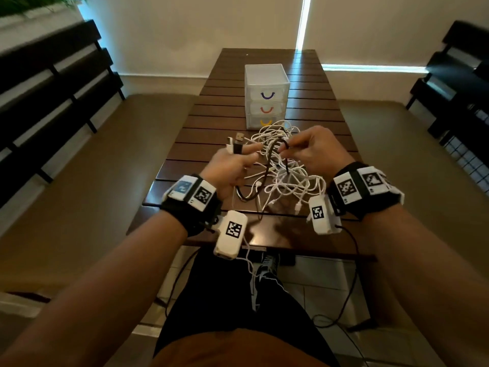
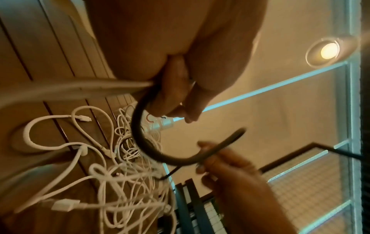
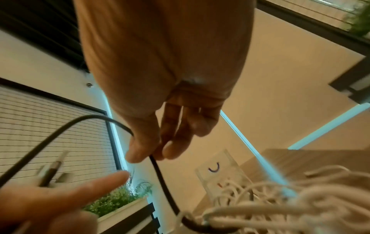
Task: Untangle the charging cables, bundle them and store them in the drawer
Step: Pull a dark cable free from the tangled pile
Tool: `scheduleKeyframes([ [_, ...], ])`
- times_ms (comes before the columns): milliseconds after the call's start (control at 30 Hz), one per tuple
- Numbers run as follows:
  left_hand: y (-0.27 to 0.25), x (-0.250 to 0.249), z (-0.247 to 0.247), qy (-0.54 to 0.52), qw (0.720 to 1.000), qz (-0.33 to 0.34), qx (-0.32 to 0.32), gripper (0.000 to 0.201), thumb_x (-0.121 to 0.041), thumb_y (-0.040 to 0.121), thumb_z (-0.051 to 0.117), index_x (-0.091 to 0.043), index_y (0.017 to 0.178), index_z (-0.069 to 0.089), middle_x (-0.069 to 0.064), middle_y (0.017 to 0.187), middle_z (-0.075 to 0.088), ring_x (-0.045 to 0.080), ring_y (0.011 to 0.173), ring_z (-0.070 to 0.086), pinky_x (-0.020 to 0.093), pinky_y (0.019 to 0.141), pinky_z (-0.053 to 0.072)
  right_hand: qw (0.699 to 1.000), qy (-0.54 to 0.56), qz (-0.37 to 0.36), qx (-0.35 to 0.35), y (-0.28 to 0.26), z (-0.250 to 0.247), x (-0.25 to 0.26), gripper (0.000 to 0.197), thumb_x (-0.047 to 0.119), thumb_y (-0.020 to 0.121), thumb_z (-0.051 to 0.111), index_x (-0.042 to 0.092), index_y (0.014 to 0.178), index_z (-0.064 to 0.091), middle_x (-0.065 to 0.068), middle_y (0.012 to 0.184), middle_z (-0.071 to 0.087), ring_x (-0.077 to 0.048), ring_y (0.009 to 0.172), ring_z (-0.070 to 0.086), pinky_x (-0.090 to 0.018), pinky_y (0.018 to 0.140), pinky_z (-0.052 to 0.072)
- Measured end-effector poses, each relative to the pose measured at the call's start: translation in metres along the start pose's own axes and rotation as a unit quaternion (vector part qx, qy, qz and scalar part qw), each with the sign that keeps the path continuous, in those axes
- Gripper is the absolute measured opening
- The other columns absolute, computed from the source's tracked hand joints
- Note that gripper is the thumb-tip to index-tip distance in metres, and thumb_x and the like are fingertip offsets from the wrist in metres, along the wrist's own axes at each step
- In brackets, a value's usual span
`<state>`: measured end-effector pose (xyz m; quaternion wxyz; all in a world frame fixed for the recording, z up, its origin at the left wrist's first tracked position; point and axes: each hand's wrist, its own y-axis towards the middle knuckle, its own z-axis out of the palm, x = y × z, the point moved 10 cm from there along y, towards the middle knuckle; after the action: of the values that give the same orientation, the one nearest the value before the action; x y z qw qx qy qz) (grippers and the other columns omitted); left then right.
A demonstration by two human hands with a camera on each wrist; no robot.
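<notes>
A tangle of white charging cables (image 1: 288, 178) lies on the dark slatted table (image 1: 211, 123), with one black cable (image 1: 267, 165) running through it. My left hand (image 1: 246, 152) holds the black cable's USB plug (image 1: 239, 144) and a white plug upright, forefinger stretched out. My right hand (image 1: 287, 145) pinches the black cable between thumb and fingertips, lifted above the heap. In the left wrist view the black cable (image 2: 138, 126) arcs from my left hand (image 2: 174, 88) to my right hand (image 2: 224, 164). The right wrist view shows the pinch of my right hand (image 3: 148, 152) on the black cable (image 3: 160, 174).
A small clear three-drawer unit (image 1: 266, 96) with purple, red and yellow handles stands just behind the heap, all drawers closed. Dark benches (image 1: 53, 96) flank the table on both sides. The table's near edge is close to my knees.
</notes>
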<state>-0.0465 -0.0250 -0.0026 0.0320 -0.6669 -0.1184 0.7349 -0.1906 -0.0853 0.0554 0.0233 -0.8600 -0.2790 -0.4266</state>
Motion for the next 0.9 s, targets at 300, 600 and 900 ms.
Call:
scheduleKeyframes([
  [300,0.016,-0.019,0.042,0.106,0.987,0.117,0.001,0.018,-0.011,0.090,0.065,-0.017,0.073,0.063,-0.014,0.051,0.060,-0.005,0.047,0.053,0.012,0.048,0.039,0.980,0.180,-0.064,-0.051,-0.006,-0.005,0.017,0.033,0.004,0.083,0.071,0.020,0.111,0.067,0.001,0.087,0.070,-0.009,0.073,0.065,-0.030,0.072,0.057],
  [600,0.008,-0.028,-0.015,-0.013,0.984,0.156,-0.089,0.022,-0.012,0.096,0.056,0.003,0.107,0.067,0.007,0.071,0.069,0.004,0.057,0.061,0.016,0.060,0.048,0.994,-0.078,0.050,0.054,0.003,0.048,-0.083,0.023,0.022,0.089,0.067,0.018,0.111,0.072,0.003,0.099,0.070,-0.014,0.093,0.064,-0.032,0.089,0.050],
  [900,0.002,-0.029,-0.033,0.005,0.991,0.118,-0.067,0.020,-0.016,0.098,0.051,-0.009,0.109,0.067,-0.011,0.059,0.059,0.000,0.032,0.035,0.011,0.033,0.026,0.986,-0.095,0.049,-0.125,0.008,0.016,-0.055,0.023,0.018,0.083,0.062,0.023,0.103,0.071,0.002,0.079,0.069,-0.017,0.077,0.064,-0.027,0.076,0.050],
])
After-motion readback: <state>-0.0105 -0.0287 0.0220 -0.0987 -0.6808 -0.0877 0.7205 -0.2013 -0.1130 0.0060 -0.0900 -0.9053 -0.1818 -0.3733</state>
